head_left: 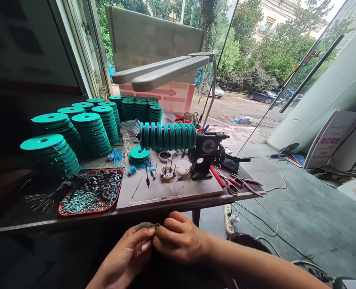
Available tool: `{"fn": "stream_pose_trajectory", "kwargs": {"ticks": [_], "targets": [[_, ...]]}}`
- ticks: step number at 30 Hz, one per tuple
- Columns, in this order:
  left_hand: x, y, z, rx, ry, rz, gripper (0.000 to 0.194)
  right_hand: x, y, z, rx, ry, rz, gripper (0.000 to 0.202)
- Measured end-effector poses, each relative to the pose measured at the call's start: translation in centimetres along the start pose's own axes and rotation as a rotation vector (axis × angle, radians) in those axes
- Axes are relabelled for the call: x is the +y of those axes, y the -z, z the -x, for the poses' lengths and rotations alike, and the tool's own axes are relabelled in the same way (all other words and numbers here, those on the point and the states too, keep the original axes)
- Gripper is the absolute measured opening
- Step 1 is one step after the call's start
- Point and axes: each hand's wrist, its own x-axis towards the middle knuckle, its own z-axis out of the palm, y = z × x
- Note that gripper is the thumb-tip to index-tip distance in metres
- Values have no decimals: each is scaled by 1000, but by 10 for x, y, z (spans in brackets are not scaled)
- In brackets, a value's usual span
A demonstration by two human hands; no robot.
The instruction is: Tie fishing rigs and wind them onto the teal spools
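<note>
Teal spools (pixel 91 135) stand beyond left hand (pixel 133 243) and right hand (pixel 178 237), both pinching a tiny dark piece (pixel 157 225); apparently fine joining, calling for a steady grip

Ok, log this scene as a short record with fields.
Left hand: grip closed on a small dark piece, unidentifiable
Right hand: curled up against the left; grip contents hidden
Near left: shallow red-rimmed tray holding small black and blue-green parts
Behind tray: stacks of flat round teal discs
Centre: black metal crank machine bearing a row of teal rings
Right: red-handled scissors
</note>
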Motion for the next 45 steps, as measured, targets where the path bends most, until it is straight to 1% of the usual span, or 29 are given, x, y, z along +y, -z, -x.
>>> {"fn": "stream_pose_trajectory", "kwargs": {"ticks": [1, 2, 3, 5, 6, 7, 10, 12, 14, 16, 18, 20, 23, 25, 27, 28, 29, 30, 32, 34, 36, 38, 39, 42, 45], "targets": [[0, 1, 0, 5, 2, -15, 21, 1, 1, 1, -13, -27, -50, 15], [0, 2, 0, 9, 7, -41, 20, 1, 1, 3, -9, -90, -125, 17], [0, 3, -1, 8, 16, -77, 20, 1, 1, 5, 7, -185, -220, 17], [0, 6, -2, -17, 41, -156, 18, 0, -1, 9, 53, -421, -430, 19], [0, 6, -4, -36, 53, -188, 17, -1, -2, 10, 59, -526, -526, 20], [1, 7, -5, -57, 61, -208, 16, -1, -4, 11, 53, -601, -610, 22], [2, 6, -8, -66, 66, -239, 15, -2, -9, 13, 30, -730, -800, 21], [3, 5, -9, -66, 11, -335, 14, -2, -11, 15, 18, -820, -913, 21], [4, 2, -8, -77, -147, -530, 14, -4, -11, 18, 2, -903, -999, 23], [3, 1, -5, -92, -389, -762, 16, -8, -8, 21, 2, -940, -1029, 26], [0, 0, -1, -91, -620, -946, 14, -15, -3, 23, -1, -927, -1019, 28], [-6, 1, 3, -70, -787, -1065, 13, -22, 5, 23, -12, -895, -987, 28], [-15, 6, 7, -31, -937, -1098, 10, -30, 17, 11, -11, -846, -940, 26], [-19, 10, 6, -10, -1053, -1066, 7, -31, 25, -5, -12, -838, -923, 20], [-20, 12, 5, 27, -1191, -995, 11, -29, 31, -25, -30, -863, -917, 13], [-19, 12, 5, 34, -1218, -945, 14, -27, 33, -35, -43, -878, -919, 10], [-19, 11, 4, 32, -1197, -878, 15, -24, 34, -44, -51, -888, -923, 8], [-18, 9, 4, 23, -1121, -799, 14, -21, 36, -51, -52, -892, -920, 9], [-18, 4, 4, -12, -872, -643, 12, -16, 39, -59, -33, -893, -890, 9], [-18, -1, 5, -56, -661, -521, 12, -11, 43, -58, 15, -906, -875, 7], [-19, -4, 6, -116, -531, -460, 12, -7, 49, -53, 69, -949, -917, 8], [-20, -4, 6, -170, -462, -421, 13, -5, 55, -46, 109, -979, -968, 13], [-20, -4, 7, -185, -445, -405, 13, -4, 57, -43, 121, -968, -978, 15], [-19, -3, 8, -204, -446, -375, 12, -5, 61, -34, 153, -905, -949, 19], [-19, -3, 8, -218, -454, -363, 11, -9, 58, -27, 158, -926, -829, 18]]}}
